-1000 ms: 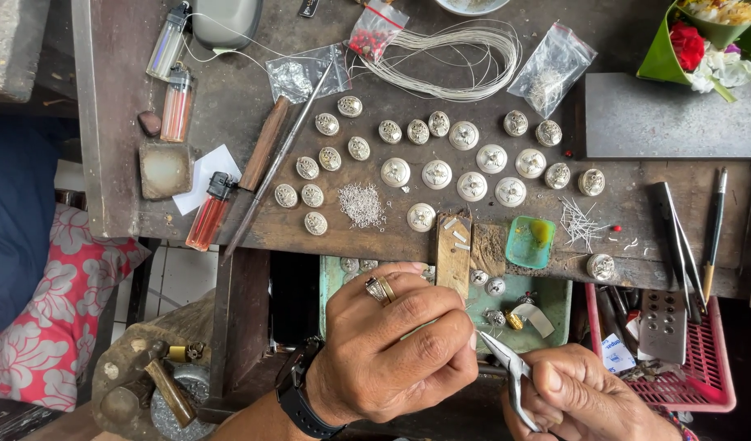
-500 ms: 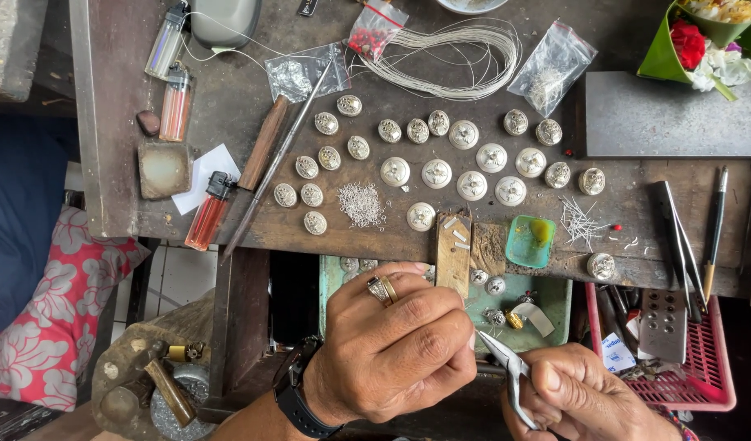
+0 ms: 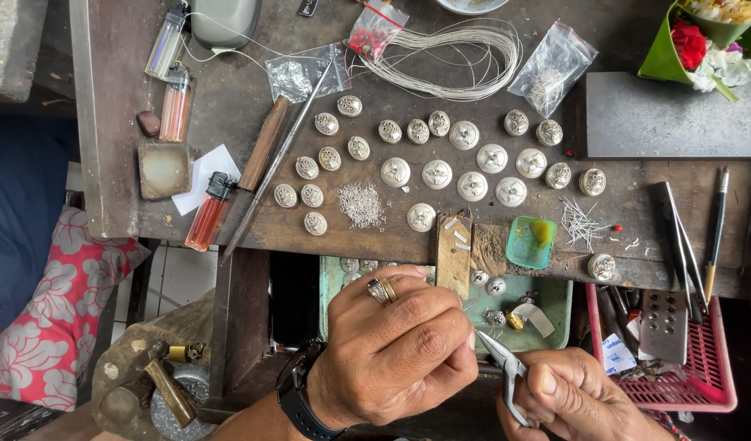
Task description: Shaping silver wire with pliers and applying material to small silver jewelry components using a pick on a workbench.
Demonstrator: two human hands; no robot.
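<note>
At six o'clock the left hand [image 3: 392, 355], fingers curled shut around something hidden, meets the tweezers [image 3: 504, 371] pinched in the right hand [image 3: 575, 400]. Beyond them sits a green tray [image 3: 555, 322]; farther, toward twelve o'clock, silver domes [image 3: 437, 173] lie in rows on the bench [image 3: 228, 106], below a wire coil [image 3: 453, 53].

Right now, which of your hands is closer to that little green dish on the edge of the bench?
Right. The right hand, gripping tweezers, sits almost straight below the green dish. The left hand is below it too, but further off to the left.
</note>
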